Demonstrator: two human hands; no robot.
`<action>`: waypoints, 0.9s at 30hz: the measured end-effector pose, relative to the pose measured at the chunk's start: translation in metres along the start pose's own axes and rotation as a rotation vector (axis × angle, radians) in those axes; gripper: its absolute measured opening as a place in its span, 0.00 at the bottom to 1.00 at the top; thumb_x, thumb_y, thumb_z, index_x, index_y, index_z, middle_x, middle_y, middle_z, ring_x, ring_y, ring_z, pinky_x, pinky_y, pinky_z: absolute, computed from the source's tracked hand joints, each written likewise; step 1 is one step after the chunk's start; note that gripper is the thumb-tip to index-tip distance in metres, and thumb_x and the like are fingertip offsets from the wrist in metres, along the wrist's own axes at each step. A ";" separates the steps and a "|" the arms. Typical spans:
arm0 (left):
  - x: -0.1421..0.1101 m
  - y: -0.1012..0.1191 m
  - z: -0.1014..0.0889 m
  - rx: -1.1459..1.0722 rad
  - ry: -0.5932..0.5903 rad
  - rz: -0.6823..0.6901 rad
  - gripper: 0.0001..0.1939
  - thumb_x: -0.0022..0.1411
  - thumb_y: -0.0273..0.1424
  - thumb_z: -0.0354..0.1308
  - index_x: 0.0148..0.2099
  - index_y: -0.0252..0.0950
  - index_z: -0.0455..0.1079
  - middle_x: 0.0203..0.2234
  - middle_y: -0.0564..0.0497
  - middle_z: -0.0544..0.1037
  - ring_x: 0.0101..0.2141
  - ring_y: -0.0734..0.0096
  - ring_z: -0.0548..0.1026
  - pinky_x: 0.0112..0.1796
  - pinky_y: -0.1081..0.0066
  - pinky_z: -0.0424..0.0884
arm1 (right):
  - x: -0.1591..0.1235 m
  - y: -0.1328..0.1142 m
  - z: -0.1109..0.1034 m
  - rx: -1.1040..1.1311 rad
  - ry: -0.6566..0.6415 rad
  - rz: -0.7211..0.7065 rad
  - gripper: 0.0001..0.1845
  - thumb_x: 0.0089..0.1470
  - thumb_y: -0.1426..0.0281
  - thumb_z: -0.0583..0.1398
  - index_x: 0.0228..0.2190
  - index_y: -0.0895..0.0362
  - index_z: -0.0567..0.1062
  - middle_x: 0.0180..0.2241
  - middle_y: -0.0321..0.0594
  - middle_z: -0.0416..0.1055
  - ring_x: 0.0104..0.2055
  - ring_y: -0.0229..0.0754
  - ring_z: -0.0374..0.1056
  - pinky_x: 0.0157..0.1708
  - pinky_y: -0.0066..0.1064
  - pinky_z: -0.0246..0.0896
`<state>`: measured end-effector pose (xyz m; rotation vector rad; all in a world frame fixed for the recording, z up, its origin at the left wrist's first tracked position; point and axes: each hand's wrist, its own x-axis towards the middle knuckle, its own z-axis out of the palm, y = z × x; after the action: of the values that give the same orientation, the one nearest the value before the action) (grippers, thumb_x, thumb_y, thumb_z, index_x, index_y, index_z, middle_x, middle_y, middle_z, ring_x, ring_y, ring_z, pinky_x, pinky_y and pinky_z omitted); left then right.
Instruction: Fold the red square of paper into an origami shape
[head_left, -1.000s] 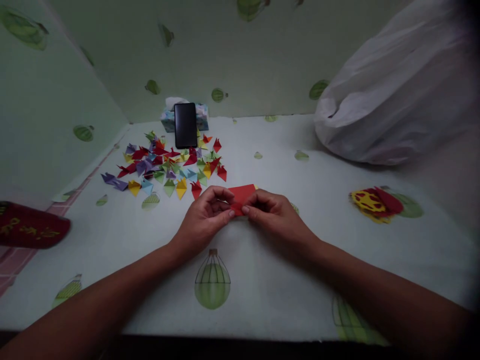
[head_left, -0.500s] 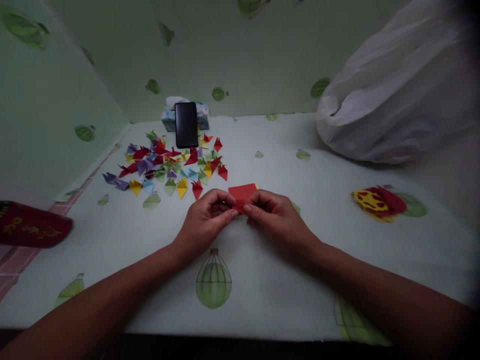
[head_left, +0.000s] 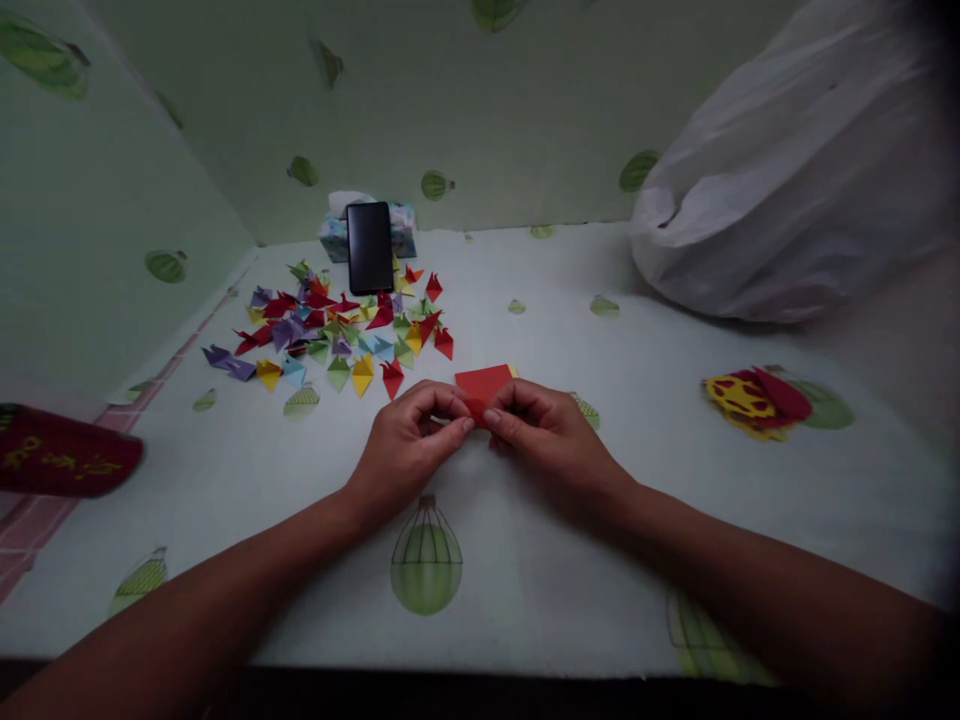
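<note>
A small red sheet of paper [head_left: 482,382] is pinched between my two hands near the middle of the table. My left hand [head_left: 421,432] grips its near left part between thumb and fingers. From the other side my right hand [head_left: 551,432] pinches the near right part, thumb close to the left thumb. A thin yellow edge shows at the paper's far right corner. The near edge of the paper is hidden by my fingers. Beyond my left hand lie several folded paper pieces [head_left: 362,376] in red, yellow, green, blue and purple.
A black phone [head_left: 370,248] leans on a tissue box [head_left: 405,232] at the back. A large white plastic bag [head_left: 757,220] stands back right. Red and yellow cut-out ornaments [head_left: 742,397] lie on the right. A dark red object with gold characters [head_left: 71,450] is at the left edge.
Both hands stay on the red paper with hardly any movement; the thumbs shift very slightly. The whole view has moved a little.
</note>
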<state>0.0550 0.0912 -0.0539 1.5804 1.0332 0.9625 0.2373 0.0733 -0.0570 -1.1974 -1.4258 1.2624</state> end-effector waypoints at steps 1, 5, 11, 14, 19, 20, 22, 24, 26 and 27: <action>0.000 0.001 0.001 -0.028 0.002 -0.035 0.06 0.57 0.31 0.64 0.33 0.35 0.72 0.34 0.49 0.77 0.34 0.70 0.74 0.35 0.70 0.70 | 0.000 0.000 0.000 -0.001 0.000 0.000 0.11 0.55 0.65 0.61 0.24 0.57 0.69 0.23 0.33 0.66 0.27 0.36 0.60 0.30 0.30 0.54; 0.000 0.002 0.002 -0.094 0.022 -0.147 0.08 0.53 0.32 0.66 0.32 0.34 0.72 0.27 0.51 0.77 0.27 0.73 0.73 0.31 0.72 0.70 | 0.000 -0.001 0.001 0.026 0.003 0.012 0.11 0.55 0.65 0.62 0.24 0.56 0.69 0.23 0.32 0.66 0.27 0.36 0.60 0.29 0.30 0.54; -0.001 0.005 0.002 -0.080 0.058 -0.177 0.08 0.51 0.31 0.66 0.29 0.34 0.72 0.24 0.52 0.78 0.27 0.74 0.74 0.30 0.73 0.70 | 0.000 0.000 0.002 0.094 -0.027 0.035 0.12 0.56 0.64 0.62 0.25 0.57 0.69 0.23 0.32 0.67 0.27 0.35 0.63 0.31 0.30 0.56; -0.001 0.005 0.002 -0.070 0.102 -0.176 0.08 0.51 0.31 0.66 0.28 0.34 0.71 0.23 0.52 0.78 0.26 0.74 0.74 0.30 0.73 0.70 | -0.001 0.000 0.002 0.110 -0.035 0.043 0.13 0.60 0.61 0.59 0.27 0.57 0.70 0.23 0.33 0.67 0.28 0.36 0.64 0.33 0.31 0.58; 0.000 0.003 0.002 -0.094 0.162 -0.199 0.07 0.51 0.31 0.67 0.28 0.34 0.72 0.23 0.53 0.78 0.27 0.73 0.75 0.31 0.73 0.70 | -0.001 0.000 0.004 0.139 -0.058 0.079 0.12 0.56 0.61 0.62 0.28 0.57 0.71 0.24 0.33 0.68 0.27 0.35 0.64 0.31 0.30 0.58; 0.000 0.003 0.003 -0.096 0.167 -0.200 0.07 0.51 0.31 0.67 0.29 0.34 0.72 0.23 0.53 0.78 0.27 0.73 0.75 0.32 0.73 0.70 | -0.001 0.001 0.004 0.144 -0.065 0.086 0.12 0.54 0.62 0.63 0.28 0.57 0.71 0.24 0.32 0.68 0.27 0.35 0.64 0.30 0.30 0.58; -0.001 0.003 0.004 -0.101 0.166 -0.206 0.07 0.51 0.31 0.67 0.29 0.35 0.72 0.23 0.54 0.78 0.27 0.74 0.75 0.31 0.73 0.70 | -0.001 0.003 0.006 0.152 -0.072 0.098 0.12 0.53 0.63 0.64 0.27 0.57 0.70 0.24 0.32 0.67 0.26 0.34 0.63 0.29 0.30 0.57; -0.002 0.004 0.005 -0.110 0.163 -0.212 0.07 0.51 0.30 0.67 0.28 0.35 0.72 0.23 0.54 0.78 0.27 0.74 0.75 0.31 0.73 0.70 | -0.001 0.004 0.006 0.164 -0.068 0.105 0.12 0.52 0.63 0.64 0.26 0.57 0.70 0.24 0.32 0.67 0.25 0.34 0.63 0.28 0.30 0.57; -0.004 0.005 0.006 -0.125 0.167 -0.219 0.07 0.50 0.30 0.67 0.28 0.35 0.72 0.23 0.54 0.77 0.26 0.74 0.75 0.31 0.73 0.70 | 0.000 0.005 0.007 0.176 -0.065 0.111 0.12 0.52 0.63 0.64 0.26 0.57 0.70 0.23 0.32 0.67 0.25 0.34 0.63 0.28 0.30 0.57; -0.004 0.006 0.006 -0.131 0.171 -0.223 0.07 0.50 0.30 0.67 0.28 0.35 0.72 0.23 0.54 0.77 0.26 0.74 0.75 0.31 0.73 0.70 | 0.000 0.005 0.007 0.179 -0.065 0.114 0.12 0.52 0.63 0.64 0.25 0.57 0.70 0.23 0.32 0.67 0.25 0.34 0.63 0.28 0.30 0.57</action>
<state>0.0607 0.0845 -0.0497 1.2628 1.2108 1.0018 0.2312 0.0722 -0.0630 -1.1370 -1.2754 1.4871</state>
